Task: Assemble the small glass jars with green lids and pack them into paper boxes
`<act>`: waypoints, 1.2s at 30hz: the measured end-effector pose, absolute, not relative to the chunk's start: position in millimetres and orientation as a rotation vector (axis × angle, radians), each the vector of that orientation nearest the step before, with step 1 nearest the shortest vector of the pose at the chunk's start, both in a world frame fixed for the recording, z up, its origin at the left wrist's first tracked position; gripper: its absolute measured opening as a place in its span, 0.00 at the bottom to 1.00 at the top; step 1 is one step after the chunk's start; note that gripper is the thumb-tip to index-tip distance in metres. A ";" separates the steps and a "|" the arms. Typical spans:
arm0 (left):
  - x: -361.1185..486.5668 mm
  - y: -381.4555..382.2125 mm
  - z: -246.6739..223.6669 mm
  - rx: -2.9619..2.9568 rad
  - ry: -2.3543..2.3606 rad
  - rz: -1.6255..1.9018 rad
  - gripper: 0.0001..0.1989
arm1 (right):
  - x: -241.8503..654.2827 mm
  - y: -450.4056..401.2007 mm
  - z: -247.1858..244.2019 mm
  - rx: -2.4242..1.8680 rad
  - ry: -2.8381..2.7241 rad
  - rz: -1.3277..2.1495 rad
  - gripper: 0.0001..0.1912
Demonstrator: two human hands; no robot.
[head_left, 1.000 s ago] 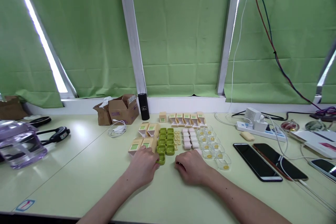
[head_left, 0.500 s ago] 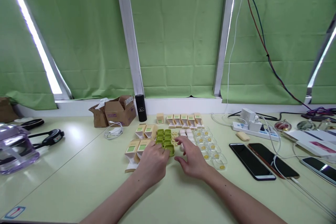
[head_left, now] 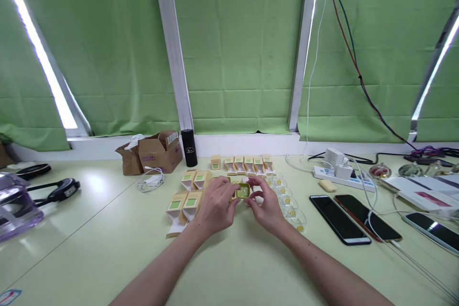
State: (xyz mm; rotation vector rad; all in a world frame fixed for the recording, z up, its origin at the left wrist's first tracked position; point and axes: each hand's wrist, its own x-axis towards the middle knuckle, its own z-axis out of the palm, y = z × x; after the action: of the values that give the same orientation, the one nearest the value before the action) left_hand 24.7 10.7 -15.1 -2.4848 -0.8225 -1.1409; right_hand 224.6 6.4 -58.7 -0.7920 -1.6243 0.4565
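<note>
A small green tray (head_left: pixel 243 191) is held up between my left hand (head_left: pixel 218 204) and my right hand (head_left: pixel 264 204). The left fingers and thumb pinch its left side; the right fingers and thumb close around its right side. Left of my hands stand open cardboard boxes (head_left: pixel 175 204) with green squares on them. A row of similar boxes (head_left: pixel 248 164) lies behind, beside a closed small box (head_left: pixel 215 162). Clear plastic cups (head_left: pixel 296 217) with yellow spots are lined up right of my right hand. My hands mostly cover the other green trays and the white pieces.
Phones (head_left: pixel 340 220) and a power strip (head_left: pixel 344 179) with cables are on the right. A black cylinder (head_left: pixel 189 148), a brown carton (head_left: pixel 161 153) and a white cable (head_left: pixel 150 180) are at the back left. A clear purple container (head_left: pixel 17 205) stands far left.
The green tray has come up off the table and is now between both hands. My right hand has closed in on its right side. The view has shifted slightly.
</note>
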 end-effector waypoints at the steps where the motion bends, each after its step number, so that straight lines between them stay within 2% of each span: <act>1: 22.0 11.1 -17.0 -2.486 -0.832 -1.224 0.13 | 223.8 5.3 -58.2 -0.783 -1.613 0.472 0.25; 6: 12.4 16.0 -27.5 -2.539 -0.875 -1.396 0.24 | 220.6 1.3 -60.4 -0.754 -1.617 0.449 0.24; 11: 11.9 17.2 -35.3 -2.596 -0.826 -1.407 0.21 | 219.8 -0.1 -64.1 -0.727 -1.620 0.449 0.21; 16: 13.3 15.4 -37.7 -2.588 -0.742 -1.384 0.23 | 218.6 -0.3 -66.9 -0.737 -1.622 0.482 0.17; 22: 12.2 19.0 -39.1 -2.548 -0.726 -1.427 0.22 | 218.6 0.4 -67.9 -0.722 -1.635 0.489 0.16; 32: 16.9 20.5 -40.2 -2.577 -0.778 -1.609 0.18 | 219.7 -2.6 -64.3 -0.638 -1.688 0.251 0.24; 36: 18.1 21.0 -41.0 -2.602 -0.899 -1.684 0.16 | 220.3 -1.7 -64.3 -0.621 -1.695 0.206 0.24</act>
State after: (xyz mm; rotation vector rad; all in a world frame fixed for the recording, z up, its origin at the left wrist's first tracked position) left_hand 18.1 21.0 -41.0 -2.6016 -0.8993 -1.6838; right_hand 220.3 -1.7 -64.3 -0.6208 -1.6952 0.2063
